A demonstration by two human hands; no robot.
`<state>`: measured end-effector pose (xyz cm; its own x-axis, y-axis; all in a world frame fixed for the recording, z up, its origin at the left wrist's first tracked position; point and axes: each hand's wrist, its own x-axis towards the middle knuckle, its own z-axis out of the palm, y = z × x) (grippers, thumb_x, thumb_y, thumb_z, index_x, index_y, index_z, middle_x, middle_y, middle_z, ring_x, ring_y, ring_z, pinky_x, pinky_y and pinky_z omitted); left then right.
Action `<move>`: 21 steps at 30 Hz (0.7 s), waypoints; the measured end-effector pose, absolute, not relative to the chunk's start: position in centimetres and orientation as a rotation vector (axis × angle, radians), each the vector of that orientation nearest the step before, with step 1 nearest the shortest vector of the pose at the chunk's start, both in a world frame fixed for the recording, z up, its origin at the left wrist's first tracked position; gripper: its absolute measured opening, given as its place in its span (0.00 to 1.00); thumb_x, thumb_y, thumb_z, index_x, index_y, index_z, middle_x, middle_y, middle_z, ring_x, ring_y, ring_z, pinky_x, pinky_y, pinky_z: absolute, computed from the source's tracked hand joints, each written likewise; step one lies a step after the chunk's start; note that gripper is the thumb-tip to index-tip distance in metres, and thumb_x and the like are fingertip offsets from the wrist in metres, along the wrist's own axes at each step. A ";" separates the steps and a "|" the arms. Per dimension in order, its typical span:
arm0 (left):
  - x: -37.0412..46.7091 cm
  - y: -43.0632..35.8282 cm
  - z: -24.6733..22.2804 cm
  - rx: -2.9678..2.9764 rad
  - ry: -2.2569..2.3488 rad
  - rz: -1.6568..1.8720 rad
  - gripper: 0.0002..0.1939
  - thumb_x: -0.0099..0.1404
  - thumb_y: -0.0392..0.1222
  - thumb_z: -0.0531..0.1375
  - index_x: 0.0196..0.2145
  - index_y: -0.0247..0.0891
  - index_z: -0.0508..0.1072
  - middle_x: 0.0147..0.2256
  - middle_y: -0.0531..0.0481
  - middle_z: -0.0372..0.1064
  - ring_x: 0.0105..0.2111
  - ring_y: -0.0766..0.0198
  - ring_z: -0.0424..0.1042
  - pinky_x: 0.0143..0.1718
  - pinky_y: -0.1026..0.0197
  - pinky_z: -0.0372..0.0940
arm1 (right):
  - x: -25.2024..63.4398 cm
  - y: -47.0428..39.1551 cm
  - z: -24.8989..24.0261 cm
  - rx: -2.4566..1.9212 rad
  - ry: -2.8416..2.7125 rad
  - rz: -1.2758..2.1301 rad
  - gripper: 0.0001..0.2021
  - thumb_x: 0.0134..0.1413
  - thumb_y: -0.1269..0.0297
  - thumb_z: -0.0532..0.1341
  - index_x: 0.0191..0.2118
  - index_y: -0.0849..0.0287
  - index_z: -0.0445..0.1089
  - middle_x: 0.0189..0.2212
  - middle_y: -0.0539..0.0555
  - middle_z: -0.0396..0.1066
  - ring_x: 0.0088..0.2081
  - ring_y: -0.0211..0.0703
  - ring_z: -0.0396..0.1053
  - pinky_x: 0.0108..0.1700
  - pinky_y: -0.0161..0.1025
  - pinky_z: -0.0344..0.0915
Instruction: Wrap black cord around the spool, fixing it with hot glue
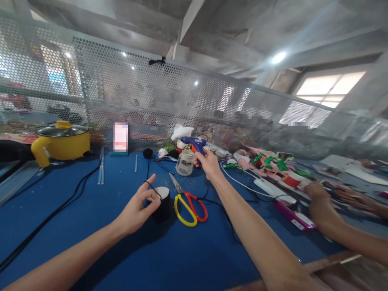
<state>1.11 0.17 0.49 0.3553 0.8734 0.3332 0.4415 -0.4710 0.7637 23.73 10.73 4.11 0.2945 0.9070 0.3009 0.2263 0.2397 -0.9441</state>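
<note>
My right hand (pixel 209 165) is closed around the handle of a blue hot glue gun (pixel 194 141), held over a glass jar (pixel 185 163). With thumb and finger, my left hand (pixel 140 208) pinches a black yarn (pixel 153 188) at the rim of a small cylinder (pixel 162 208), black outside and white on top. The yarn also loops over a raised finger and runs back towards a black ball of yarn (pixel 148 153). Between my hands lie scissors (pixel 190 206) with one yellow and one red handle, blades pointing away.
A yellow electric pot (pixel 65 141) and its black cable stand at the left. Clear glue sticks (pixel 101 169) lie near a propped phone (pixel 120 137). At the right are a purple power strip (pixel 295 216), craft pieces (pixel 273 161) and another person's hands (pixel 323 206). A perforated metal screen (pixel 121 89) closes the back.
</note>
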 end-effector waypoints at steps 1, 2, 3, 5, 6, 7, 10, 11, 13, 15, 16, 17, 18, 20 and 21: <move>1.1 0.2 0.5 2.053 1.134 1.002 0.10 0.59 0.44 0.51 0.24 0.37 0.64 0.57 0.39 0.47 0.57 0.51 0.47 0.50 0.50 0.54 | 23.6 10.0 4.3 -1.219 -1.214 0.636 0.09 0.42 0.64 0.57 0.33 0.59 0.61 0.22 0.48 0.67 0.22 0.34 0.65 0.25 0.32 0.63; 1.1 0.3 0.4 2.045 1.129 1.004 0.10 0.59 0.44 0.51 0.24 0.37 0.64 0.57 0.39 0.47 0.57 0.51 0.47 0.50 0.50 0.54 | 23.5 9.2 4.4 -1.175 -1.227 0.626 0.11 0.41 0.64 0.58 0.34 0.59 0.61 0.24 0.48 0.67 0.24 0.35 0.66 0.27 0.33 0.63; 1.0 0.4 0.4 2.039 1.122 1.010 0.10 0.59 0.44 0.51 0.24 0.38 0.64 0.57 0.39 0.47 0.58 0.51 0.46 0.50 0.50 0.54 | 23.4 8.2 4.6 -1.122 -1.253 0.638 0.13 0.39 0.64 0.59 0.34 0.59 0.61 0.25 0.49 0.68 0.25 0.36 0.66 0.28 0.34 0.63; 1.0 0.5 0.2 2.026 1.107 1.027 0.10 0.59 0.45 0.51 0.24 0.38 0.64 0.58 0.40 0.46 0.58 0.52 0.45 0.51 0.51 0.53 | 23.0 6.1 4.7 -1.092 -1.324 0.865 0.11 0.36 0.66 0.59 0.32 0.60 0.61 0.22 0.48 0.68 0.21 0.35 0.64 0.26 0.34 0.62; 0.9 0.6 0.1 2.017 1.100 1.036 0.10 0.59 0.45 0.51 0.24 0.38 0.64 0.58 0.41 0.45 0.58 0.53 0.45 0.52 0.51 0.52 | 22.8 5.0 4.6 -1.104 -1.360 1.032 0.10 0.36 0.67 0.58 0.30 0.61 0.62 0.19 0.48 0.67 0.18 0.34 0.63 0.24 0.34 0.61; 0.9 0.7 0.1 2.005 1.098 1.048 0.10 0.59 0.45 0.51 0.24 0.38 0.63 0.59 0.41 0.44 0.58 0.53 0.44 0.52 0.52 0.52 | 22.6 4.0 4.5 -1.108 -1.368 1.151 0.09 0.35 0.68 0.57 0.30 0.62 0.63 0.18 0.48 0.66 0.17 0.33 0.62 0.22 0.34 0.60; 0.9 0.9 -0.2 1.956 1.097 1.066 0.11 0.58 0.46 0.52 0.23 0.38 0.63 0.58 0.42 0.46 0.59 0.53 0.43 0.52 0.52 0.51 | 22.2 1.7 3.8 -1.064 -1.362 1.287 0.10 0.37 0.71 0.56 0.31 0.62 0.65 0.17 0.48 0.66 0.16 0.32 0.60 0.21 0.33 0.58; 0.8 1.0 -0.3 1.934 1.096 1.072 0.11 0.58 0.47 0.52 0.23 0.38 0.63 0.57 0.41 0.49 0.59 0.53 0.42 0.53 0.52 0.51 | 22.1 1.2 3.5 -1.050 -1.384 1.287 0.10 0.39 0.71 0.55 0.32 0.63 0.65 0.16 0.47 0.66 0.16 0.32 0.60 0.21 0.33 0.58; 0.8 1.2 -0.3 1.876 1.096 1.089 0.12 0.57 0.49 0.53 0.23 0.38 0.63 0.53 0.41 0.56 0.59 0.53 0.43 0.53 0.51 0.50 | 22.0 0.6 3.0 -1.050 -1.457 1.272 0.10 0.42 0.70 0.56 0.34 0.63 0.66 0.14 0.46 0.64 0.16 0.33 0.59 0.21 0.33 0.58; 0.7 1.4 -0.3 1.793 1.108 1.117 0.13 0.56 0.50 0.54 0.23 0.39 0.63 0.51 0.41 0.59 0.58 0.53 0.44 0.54 0.50 0.48 | 21.8 0.3 2.6 -1.069 -1.525 1.273 0.10 0.44 0.67 0.56 0.35 0.63 0.67 0.12 0.45 0.62 0.16 0.33 0.59 0.22 0.33 0.57; 0.7 1.5 -0.2 1.748 1.119 1.129 0.13 0.55 0.51 0.54 0.22 0.39 0.63 0.51 0.41 0.59 0.58 0.53 0.44 0.54 0.49 0.47 | 21.7 0.1 2.5 -1.081 -1.547 1.277 0.09 0.45 0.66 0.57 0.34 0.63 0.67 0.12 0.45 0.61 0.16 0.34 0.59 0.22 0.33 0.58; 0.7 1.6 -0.2 1.707 1.132 1.136 0.14 0.55 0.52 0.54 0.22 0.39 0.63 0.51 0.41 0.59 0.58 0.53 0.44 0.55 0.49 0.45 | 21.5 0.0 2.4 -1.095 -1.566 1.277 0.08 0.45 0.64 0.57 0.32 0.62 0.68 0.12 0.46 0.61 0.16 0.33 0.59 0.22 0.33 0.58; 0.7 1.7 -0.1 1.671 1.142 1.138 0.14 0.54 0.52 0.55 0.22 0.39 0.62 0.52 0.40 0.59 0.58 0.53 0.44 0.55 0.48 0.44 | 21.4 -0.1 2.4 -1.114 -1.585 1.266 0.07 0.45 0.63 0.57 0.28 0.62 0.67 0.11 0.46 0.60 0.16 0.33 0.58 0.22 0.33 0.58; 0.7 1.7 -0.1 1.620 1.153 1.135 0.15 0.54 0.53 0.55 0.21 0.38 0.62 0.53 0.40 0.57 0.58 0.53 0.45 0.55 0.49 0.43 | 21.0 -0.4 2.3 -1.181 -1.632 1.202 0.09 0.45 0.62 0.57 0.20 0.60 0.64 0.10 0.46 0.59 0.15 0.33 0.57 0.20 0.33 0.57; 0.7 1.7 -0.1 1.604 1.152 1.132 0.15 0.53 0.53 0.55 0.21 0.38 0.62 0.54 0.40 0.56 0.58 0.53 0.45 0.55 0.49 0.43 | 20.8 -0.5 2.2 -1.228 -1.654 1.151 0.12 0.45 0.61 0.57 0.17 0.59 0.62 0.09 0.46 0.58 0.14 0.33 0.57 0.20 0.33 0.57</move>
<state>0.74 1.74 -0.10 0.1703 0.9664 0.1925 0.2094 -0.2264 0.9512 20.80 -0.51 2.23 -0.2467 0.9672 0.0600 0.2800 0.1304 -0.9511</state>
